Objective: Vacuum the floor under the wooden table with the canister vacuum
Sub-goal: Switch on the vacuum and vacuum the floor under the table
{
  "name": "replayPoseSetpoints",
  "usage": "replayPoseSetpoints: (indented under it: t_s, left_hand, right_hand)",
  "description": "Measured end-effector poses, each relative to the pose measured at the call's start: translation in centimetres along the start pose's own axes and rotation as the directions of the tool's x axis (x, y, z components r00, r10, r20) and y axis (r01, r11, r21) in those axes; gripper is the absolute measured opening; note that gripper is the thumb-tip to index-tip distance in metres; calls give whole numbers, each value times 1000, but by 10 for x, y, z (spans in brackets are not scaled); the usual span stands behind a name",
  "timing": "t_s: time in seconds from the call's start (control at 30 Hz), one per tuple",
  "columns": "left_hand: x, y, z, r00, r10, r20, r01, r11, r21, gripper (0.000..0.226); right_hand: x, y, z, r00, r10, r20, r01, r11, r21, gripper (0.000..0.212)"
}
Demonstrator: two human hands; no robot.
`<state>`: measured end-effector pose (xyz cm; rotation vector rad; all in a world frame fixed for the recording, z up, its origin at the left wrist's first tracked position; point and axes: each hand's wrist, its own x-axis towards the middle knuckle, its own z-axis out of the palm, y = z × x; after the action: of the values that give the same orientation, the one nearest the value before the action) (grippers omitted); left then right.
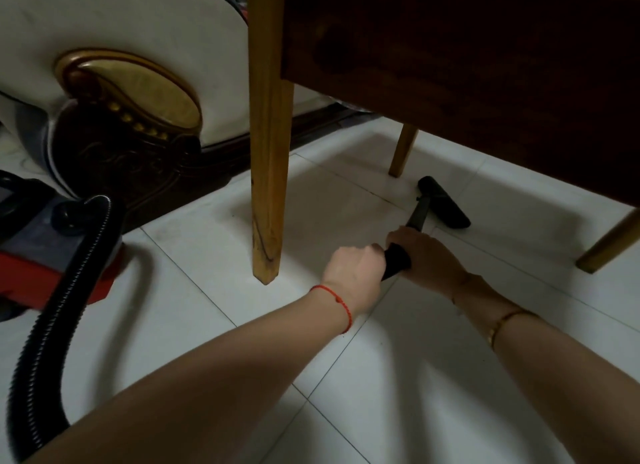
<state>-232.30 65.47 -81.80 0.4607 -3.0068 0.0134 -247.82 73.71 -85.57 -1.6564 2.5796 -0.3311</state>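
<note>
Step in hand: sweeping the floor head (444, 202) across the tiles (194, 301) under the wooden table (460, 58), right of centre. Best kept flat, strokes steered clear of the legs. Left hand (353, 268) and right hand (427, 254) both clamp the wand (398, 261) — arms stretched forward, low. Canister vacuum (52, 252) sits at left edge — hose (52, 325) looping down.
</note>
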Motion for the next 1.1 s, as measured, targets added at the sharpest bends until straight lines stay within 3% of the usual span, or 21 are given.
replayPoseSetpoints:
  t_s: [0.17,0.53,0.83,1.1]
  left_hand:
    - [-33,-15,-3,999,42,-12,-41,998,52,24]
    - [-112,-57,-39,999,50,-22,-47,991,123,25]
    - [-142,-81,-52,999,40,-27,-35,984,176,27]
    - [-105,-42,-42,995,97,-32,-91,983,161,24]
  right_hand:
    - [-16,-31,3,999,-20,26,20,1000,-6,13]
    - [-37,-117,0,981,-167,-94,173,982,68,14]
    - [-44,-165,5,986,-59,-159,62,998,15,16]
    - [-63,-117,2,974,134,-181,-133,991,16,17]
